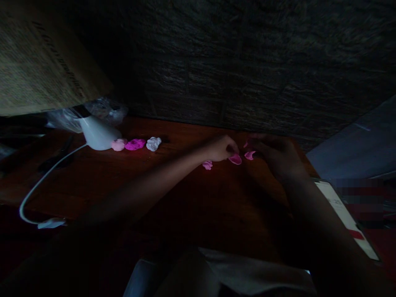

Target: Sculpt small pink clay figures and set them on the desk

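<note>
My left hand (221, 147) is closed in a pinch over the wooden table, with a flat, rounded pink clay piece (235, 159) at its fingertips. Just to the right, my right hand (276, 156) has its fingers drawn together at a curved pink clay piece (249, 155). Deep shade hides part of these fingers. The two pieces are close but apart. Below my left wrist lies a small crumpled pink lump (207, 165). Farther left, a pale pink lump (119, 144), a bright magenta lump (135, 144) and a white lump (154, 143) rest in a row.
A white lamp-like object (100, 133) with a white cable (29, 192) stands left on the table (185, 198). Behind it are clear plastic (113, 111) and a cardboard box (40, 70). A dark wall (198, 74) borders the back. A lit phone or tablet (335, 204) lies right.
</note>
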The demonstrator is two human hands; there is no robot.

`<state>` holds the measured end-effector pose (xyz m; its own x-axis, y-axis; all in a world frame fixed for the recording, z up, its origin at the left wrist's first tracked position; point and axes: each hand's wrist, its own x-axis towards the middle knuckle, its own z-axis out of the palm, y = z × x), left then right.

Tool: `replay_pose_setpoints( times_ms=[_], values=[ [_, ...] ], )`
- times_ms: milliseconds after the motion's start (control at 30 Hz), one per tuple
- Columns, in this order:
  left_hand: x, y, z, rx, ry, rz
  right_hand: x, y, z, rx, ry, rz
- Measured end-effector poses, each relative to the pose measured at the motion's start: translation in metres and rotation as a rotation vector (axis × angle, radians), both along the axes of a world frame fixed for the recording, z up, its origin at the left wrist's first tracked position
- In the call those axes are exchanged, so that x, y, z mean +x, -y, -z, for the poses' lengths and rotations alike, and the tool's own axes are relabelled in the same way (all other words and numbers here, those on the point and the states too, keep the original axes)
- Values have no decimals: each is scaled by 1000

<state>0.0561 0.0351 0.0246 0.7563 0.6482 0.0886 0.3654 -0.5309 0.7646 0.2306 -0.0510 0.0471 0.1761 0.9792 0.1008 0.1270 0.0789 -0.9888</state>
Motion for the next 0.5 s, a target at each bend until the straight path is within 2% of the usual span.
replay_pose_setpoints(
  times_ms=[100,200,367,500],
  values=[
    [7,-8,-7,-54,-13,55,1,-1,2,-7,-9,-3],
    [15,-14,-9,-88,11,54,3,-3,3,-1,-22,-9],
    [21,-15,-3,-282,36,20,5,-3,3,11,-11,-14],
    [13,-17,6,-316,173,-22,4,-2,2,12,37,-1]
  ],
)
